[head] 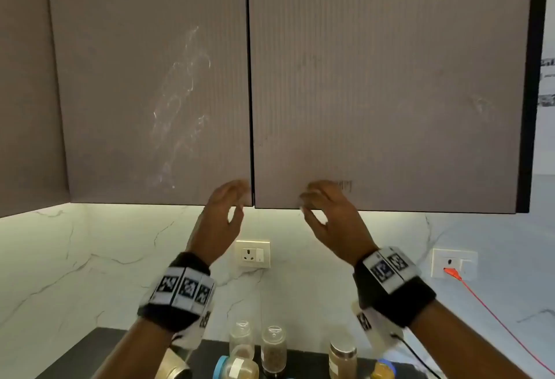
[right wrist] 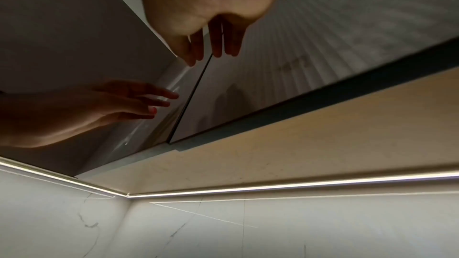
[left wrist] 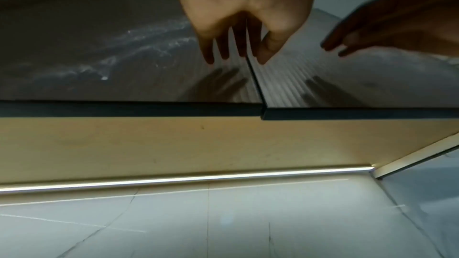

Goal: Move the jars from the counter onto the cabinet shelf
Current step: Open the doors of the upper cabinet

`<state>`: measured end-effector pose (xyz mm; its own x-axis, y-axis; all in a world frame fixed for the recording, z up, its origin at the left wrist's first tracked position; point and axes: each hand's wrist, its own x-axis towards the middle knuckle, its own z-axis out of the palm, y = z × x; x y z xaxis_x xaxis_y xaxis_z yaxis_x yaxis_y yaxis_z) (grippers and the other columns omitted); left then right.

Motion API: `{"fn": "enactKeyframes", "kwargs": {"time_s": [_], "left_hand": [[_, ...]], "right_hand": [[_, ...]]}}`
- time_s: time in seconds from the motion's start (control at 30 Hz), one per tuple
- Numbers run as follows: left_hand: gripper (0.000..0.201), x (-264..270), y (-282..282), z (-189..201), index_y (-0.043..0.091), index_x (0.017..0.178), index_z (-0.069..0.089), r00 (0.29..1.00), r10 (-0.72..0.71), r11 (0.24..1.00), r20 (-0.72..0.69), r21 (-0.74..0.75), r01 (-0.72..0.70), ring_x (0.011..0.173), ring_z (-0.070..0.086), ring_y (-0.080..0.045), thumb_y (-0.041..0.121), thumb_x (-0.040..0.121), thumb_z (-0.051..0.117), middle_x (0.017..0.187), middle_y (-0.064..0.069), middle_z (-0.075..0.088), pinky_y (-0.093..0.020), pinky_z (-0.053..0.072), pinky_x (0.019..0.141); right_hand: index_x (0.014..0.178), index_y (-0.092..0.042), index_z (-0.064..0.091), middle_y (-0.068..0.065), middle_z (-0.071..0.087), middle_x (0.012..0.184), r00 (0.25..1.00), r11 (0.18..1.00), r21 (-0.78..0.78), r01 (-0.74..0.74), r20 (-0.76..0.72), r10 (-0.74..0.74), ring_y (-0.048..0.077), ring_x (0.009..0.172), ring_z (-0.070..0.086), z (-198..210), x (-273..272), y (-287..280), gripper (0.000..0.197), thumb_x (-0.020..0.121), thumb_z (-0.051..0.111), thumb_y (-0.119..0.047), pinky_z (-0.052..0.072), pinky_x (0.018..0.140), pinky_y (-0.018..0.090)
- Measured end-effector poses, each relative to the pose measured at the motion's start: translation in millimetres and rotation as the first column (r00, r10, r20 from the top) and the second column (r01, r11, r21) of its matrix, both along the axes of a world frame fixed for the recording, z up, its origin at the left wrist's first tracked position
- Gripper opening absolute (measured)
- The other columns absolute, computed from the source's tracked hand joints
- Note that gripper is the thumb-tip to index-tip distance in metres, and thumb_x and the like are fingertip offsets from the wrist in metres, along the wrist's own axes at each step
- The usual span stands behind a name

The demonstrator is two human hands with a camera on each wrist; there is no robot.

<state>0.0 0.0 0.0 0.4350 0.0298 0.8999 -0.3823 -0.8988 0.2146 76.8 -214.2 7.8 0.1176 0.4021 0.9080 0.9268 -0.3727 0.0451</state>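
Note:
Two closed grey ribbed cabinet doors fill the upper head view, the left door [head: 150, 93] and the right door [head: 390, 93]; the shelf behind them is hidden. My left hand [head: 231, 201] is raised at the left door's lower right corner, fingers relaxed and holding nothing. My right hand [head: 315, 201] hovers at the right door's lower left edge, also holding nothing. In the wrist views the left hand [left wrist: 236, 50] and right hand [right wrist: 211, 50] hang just in front of the doors. Several jars stand on the dark counter below: a clear jar [head: 241, 338], a spice jar [head: 273, 348], a metal-lidded jar [head: 342, 357].
A blue-lidded jar [head: 237, 368] and a yellow-filled jar [head: 383, 369] sit at the counter's front. Marble backsplash carries two wall sockets [head: 253, 254] [head: 453, 263]; an orange cable [head: 495, 315] runs from the right one. A light strip [left wrist: 186, 179] glows under the cabinet.

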Motion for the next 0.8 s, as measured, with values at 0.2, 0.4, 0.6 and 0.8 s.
{"fn": "enactKeyframes", "kwargs": {"time_s": [0.2,0.4,0.6,0.8], "left_hand": [[0.05,38,3,21,0.006,0.136,0.032,0.981,0.196,0.977,-0.008,0.092,-0.194,0.141,0.017,-0.027,0.012,0.088,0.043,0.15,-0.013,0.026,-0.05,0.02,0.115],[0.06,52,17,4,0.024,0.14,0.008,0.985,0.161,0.984,-0.062,0.084,-0.155,0.139,-0.008,-0.011,0.045,0.085,0.019,0.148,0.009,-0.003,-0.038,-0.006,0.112],[0.061,58,22,1,0.027,0.14,-0.003,0.967,0.248,0.959,-0.051,0.153,-0.238,0.134,-0.024,0.002,0.054,0.087,0.009,0.149,0.006,-0.007,-0.038,-0.008,0.112],[0.059,62,23,-2,0.032,0.138,-0.005,0.953,0.301,0.939,-0.034,0.184,-0.29,0.131,-0.032,0.006,0.056,0.084,-0.011,0.15,0.003,-0.006,-0.041,-0.007,0.112]], "right_hand": [[0.122,-0.004,0.054,0.022,0.048,0.138,0.988,0.987,-0.085,0.135,0.093,-0.127,0.037,0.13,0.044,34,10,38,0.042,0.086,0.055,-0.028,0.029,0.101,0.032],[0.133,-0.01,0.043,0.019,0.039,0.147,0.919,0.897,-0.263,0.355,0.275,-0.283,0.034,0.138,0.023,22,40,60,0.082,0.07,0.065,-0.057,0.013,0.115,0.043],[0.144,-0.012,0.022,0.016,0.02,0.153,0.818,0.863,-0.152,0.482,0.432,-0.381,0.031,0.144,-0.016,12,56,67,0.093,0.066,0.07,0.001,-0.007,0.115,0.04],[0.146,-0.013,0.014,0.012,0.012,0.151,0.819,0.866,-0.128,0.483,0.415,-0.396,0.024,0.14,-0.031,8,57,73,0.099,0.066,0.069,0.008,-0.008,0.115,0.039]]}}
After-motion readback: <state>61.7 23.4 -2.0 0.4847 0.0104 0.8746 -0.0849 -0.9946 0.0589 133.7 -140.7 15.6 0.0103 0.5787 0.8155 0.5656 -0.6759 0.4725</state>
